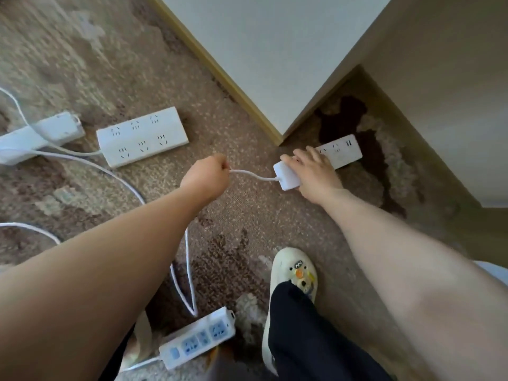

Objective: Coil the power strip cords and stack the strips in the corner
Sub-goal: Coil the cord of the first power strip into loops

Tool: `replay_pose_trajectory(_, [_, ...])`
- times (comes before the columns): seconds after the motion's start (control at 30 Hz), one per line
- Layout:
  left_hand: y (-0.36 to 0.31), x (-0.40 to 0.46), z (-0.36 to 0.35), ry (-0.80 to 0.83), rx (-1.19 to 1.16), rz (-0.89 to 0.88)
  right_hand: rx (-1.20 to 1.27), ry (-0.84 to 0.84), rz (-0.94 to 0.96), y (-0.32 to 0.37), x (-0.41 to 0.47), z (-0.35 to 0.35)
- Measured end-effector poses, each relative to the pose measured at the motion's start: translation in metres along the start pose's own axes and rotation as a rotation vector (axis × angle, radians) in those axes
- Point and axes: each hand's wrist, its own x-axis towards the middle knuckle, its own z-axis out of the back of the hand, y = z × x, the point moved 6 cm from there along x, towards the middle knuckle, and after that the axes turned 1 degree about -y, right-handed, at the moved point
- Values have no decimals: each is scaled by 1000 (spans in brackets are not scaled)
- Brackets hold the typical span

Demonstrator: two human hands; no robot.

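Two hands: left hand pinches cord, right hand grips strip.

Right hand grips long white power strip at carpet corner; left hand pinches its thin white cord, nine o'clock of strip.
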Motion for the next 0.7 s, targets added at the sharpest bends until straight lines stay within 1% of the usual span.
replay_pose_trajectory(0.07, [4, 5, -10, 18, -49, 8, 111, 1, -123, 5, -4, -18])
replay_pose_trajectory(0.13, [8, 9, -19, 22, -111, 24, 269, -47, -300, 10, -13, -32])
replay_pose_trajectory(0.2, [9, 13, -25, 9, -167, 25, 354, -78, -413, 15, -16, -42])
replay_pose_trajectory(0.33, [6, 21, -32, 12, -284, 37, 353, -115, -430, 10, -6, -48])
replay_pose_trajectory(0.47, [-7, 31, -32, 73, -344, 6, 356, -93, -355, -20, 16, -38])
replay_pose_trajectory(0.53, [-18, 38, -28, 83, -447, -6, 376, -101, -328, -35, 27, -28])
replay_pose_trajectory(0.57, [-22, 41, -27, 84, -494, -4, 405, -133, -354, -41, 28, -24])
replay_pose_trajectory(0.63, [-26, 43, -27, 98, -512, -7, 484, -210, -500, -50, 20, -23])
replay_pose_trajectory(0.67, [-26, 42, -29, 111, -499, -12, 537, -213, -565, -51, 14, -26])
replay_pose_trajectory(0.7, [-25, 40, -32, 124, -484, -19, 590, -193, -584, -48, 11, -31])
